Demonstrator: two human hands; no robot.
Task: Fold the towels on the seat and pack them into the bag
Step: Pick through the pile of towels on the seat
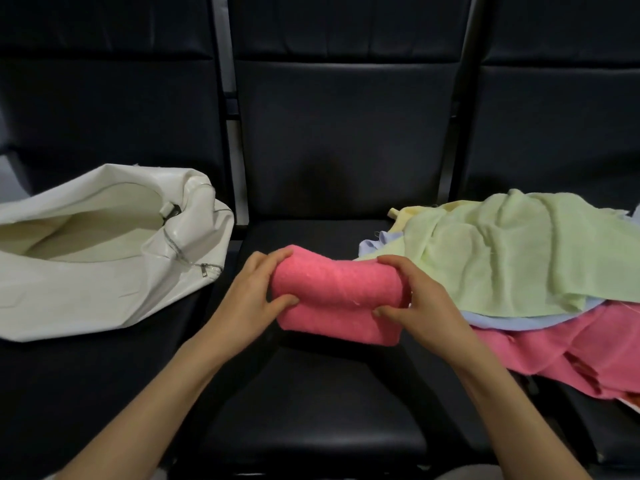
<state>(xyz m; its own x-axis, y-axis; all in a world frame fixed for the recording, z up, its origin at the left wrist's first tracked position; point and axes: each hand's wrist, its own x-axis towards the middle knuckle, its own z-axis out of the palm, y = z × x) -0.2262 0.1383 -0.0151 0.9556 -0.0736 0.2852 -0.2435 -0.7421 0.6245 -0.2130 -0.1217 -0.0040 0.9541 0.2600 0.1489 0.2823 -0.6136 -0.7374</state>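
1. Over the middle black seat (329,393), the folded pink towel (337,299) is held at both ends.
2. Left hand (252,299): fingers and thumb curl round the towel's left end.
3. Right hand (420,303): fingers and thumb grip the right end.
4. On the left seat, the white bag (104,271) lies unzipped, mouth open.
5. On the right seat, a pile of loose towels (519,271) lies, with a light green towel (491,251) on top.

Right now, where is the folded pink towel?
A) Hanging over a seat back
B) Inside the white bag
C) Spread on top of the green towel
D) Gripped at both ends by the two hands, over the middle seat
D: the left hand and right hand each grip an end of the folded pink towel over the middle seat, apart from the white bag on the left.
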